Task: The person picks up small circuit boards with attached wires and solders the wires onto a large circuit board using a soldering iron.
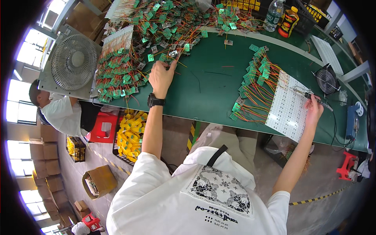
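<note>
One right hand (313,111) is gripping one slim soldering iron (308,95) over one flat, dotted white panel (285,107), frame right; one left hand (161,78) is hovering by a small shiny board (173,53), upper centre, whether pinching, I can't tell.

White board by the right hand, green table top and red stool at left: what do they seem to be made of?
White board: probably stiff plastic or coated sheet; smooth and pale, with rows of small dots.
Green table top: perhaps a rubber or vinyl covering; even, low-sheen colour.
Red stool: likely moulded plastic; uniform colour, rounded cut-out.
</note>
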Motion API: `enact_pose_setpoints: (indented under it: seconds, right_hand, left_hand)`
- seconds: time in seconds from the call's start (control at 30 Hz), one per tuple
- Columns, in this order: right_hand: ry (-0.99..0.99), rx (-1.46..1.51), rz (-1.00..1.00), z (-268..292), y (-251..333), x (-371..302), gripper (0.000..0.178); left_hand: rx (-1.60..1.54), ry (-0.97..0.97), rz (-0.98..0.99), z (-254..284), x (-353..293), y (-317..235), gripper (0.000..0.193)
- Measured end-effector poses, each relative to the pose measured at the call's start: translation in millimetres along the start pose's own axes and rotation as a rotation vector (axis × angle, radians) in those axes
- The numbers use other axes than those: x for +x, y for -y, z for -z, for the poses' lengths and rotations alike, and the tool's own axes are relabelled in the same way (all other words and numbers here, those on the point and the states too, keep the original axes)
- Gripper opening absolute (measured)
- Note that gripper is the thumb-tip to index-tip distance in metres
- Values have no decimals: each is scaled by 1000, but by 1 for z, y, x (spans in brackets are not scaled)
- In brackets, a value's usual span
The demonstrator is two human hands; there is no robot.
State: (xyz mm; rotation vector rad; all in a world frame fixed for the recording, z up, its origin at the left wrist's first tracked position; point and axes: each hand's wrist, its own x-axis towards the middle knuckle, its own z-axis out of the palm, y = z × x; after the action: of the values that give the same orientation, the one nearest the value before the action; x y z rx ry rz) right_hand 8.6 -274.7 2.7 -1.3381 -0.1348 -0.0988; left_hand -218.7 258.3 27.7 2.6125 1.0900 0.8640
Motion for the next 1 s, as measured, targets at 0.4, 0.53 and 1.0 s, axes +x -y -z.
enact_pose_setpoints:
  seconds: [0.4, 0.53, 1.0]
  right_hand:
    - [-5, 41, -14, 0, 2, -2, 14]
    - [6, 28, -22, 2, 2, -3, 14]
    - [-3, 9, -21, 2, 3, -4, 16]
  left_hand:
    - [-260, 193, -297, 17, -12, 9, 27]
    - [-343, 239, -330, 14, -3, 17, 26]
    - [-993, 601, 176, 34, 8, 0, 28]
